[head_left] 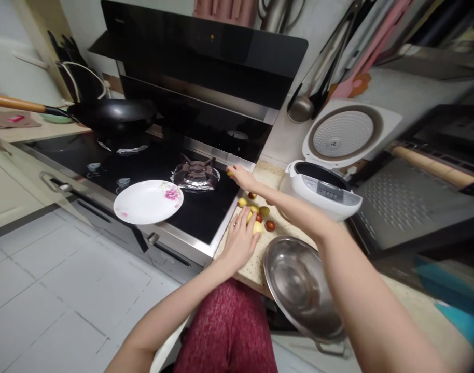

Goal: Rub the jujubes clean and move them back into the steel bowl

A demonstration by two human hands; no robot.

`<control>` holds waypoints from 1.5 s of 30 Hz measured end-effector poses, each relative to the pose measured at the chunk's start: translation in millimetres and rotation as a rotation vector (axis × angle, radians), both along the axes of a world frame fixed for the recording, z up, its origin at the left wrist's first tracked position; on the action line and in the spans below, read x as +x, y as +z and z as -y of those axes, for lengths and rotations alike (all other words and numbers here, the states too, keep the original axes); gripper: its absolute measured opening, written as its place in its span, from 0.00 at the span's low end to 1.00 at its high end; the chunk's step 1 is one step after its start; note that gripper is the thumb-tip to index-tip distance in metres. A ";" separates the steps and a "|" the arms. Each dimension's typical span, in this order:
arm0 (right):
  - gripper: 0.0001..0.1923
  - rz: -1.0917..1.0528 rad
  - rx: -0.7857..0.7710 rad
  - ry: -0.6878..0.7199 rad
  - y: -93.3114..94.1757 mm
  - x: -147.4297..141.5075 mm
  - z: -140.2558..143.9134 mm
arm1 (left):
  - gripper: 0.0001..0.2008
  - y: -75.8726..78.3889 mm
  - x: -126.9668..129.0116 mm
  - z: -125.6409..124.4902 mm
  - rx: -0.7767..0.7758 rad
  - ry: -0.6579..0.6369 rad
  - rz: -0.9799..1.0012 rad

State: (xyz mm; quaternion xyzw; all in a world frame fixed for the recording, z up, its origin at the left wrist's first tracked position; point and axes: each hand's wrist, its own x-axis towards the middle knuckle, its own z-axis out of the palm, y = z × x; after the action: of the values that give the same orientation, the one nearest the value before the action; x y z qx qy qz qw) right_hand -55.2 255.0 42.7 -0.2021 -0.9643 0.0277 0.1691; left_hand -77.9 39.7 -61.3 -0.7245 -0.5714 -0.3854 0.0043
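the left hand (240,239) is cupping yellow fruit (257,227) at the worktop's (256,264) stove-side edge; right hand (242,177) fingers are pinching another beyond.

A single head-worn camera looks forward and steeply down from above the person's own arms. It faces the speckled beige worktop (256,267) close below, with the black glass gas hob (151,171) to the left and the white open-lidded rice cooker (322,189) at the far right. The pale tiled floor (58,280) fills the near left. The view tilts, bending edges outward.
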 end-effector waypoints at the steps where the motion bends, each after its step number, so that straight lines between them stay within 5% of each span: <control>1: 0.13 0.004 0.016 -0.046 3.2 12.4 7.4 | 0.28 -0.7 -0.4 -0.2 0.009 -0.006 0.009; 8: 0.13 0.001 -0.024 -0.137 7.0 148.2 98.9 | 0.25 2.4 -1.9 1.3 0.075 -0.008 0.042; 13: 0.15 -0.053 -0.223 -0.134 -24.9 204.7 103.1 | 0.24 7.9 -2.1 3.4 0.121 -0.019 0.017; 21: 0.15 -0.044 -0.390 -0.090 -46.0 219.7 80.8 | 0.22 10.7 -4.7 5.3 0.267 -0.143 0.023; 29: 0.17 -0.075 -0.330 -0.125 -56.9 231.4 88.8 | 0.32 19.1 -14.1 11.6 0.362 -0.647 -0.058; 35: 0.14 -0.173 -0.203 -0.204 -50.6 240.2 105.5 | 0.34 24.7 -16.6 16.2 0.350 -0.680 -0.157; 40: 0.13 -0.425 -0.263 -0.079 -35.5 249.4 130.6 | 0.33 25.6 -18.4 17.1 0.337 -0.725 -0.226; 45: 0.12 -0.386 -0.376 0.100 -25.5 246.3 155.6 | 0.32 27.1 -19.6 18.8 0.337 -0.748 -0.231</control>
State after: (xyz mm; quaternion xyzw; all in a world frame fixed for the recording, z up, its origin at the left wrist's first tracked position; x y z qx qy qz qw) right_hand 191.1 99.4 17.2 -0.1728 -0.9009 0.2527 0.3075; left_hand -97.5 20.9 -34.2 -0.9096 -0.1939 -0.3646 0.0464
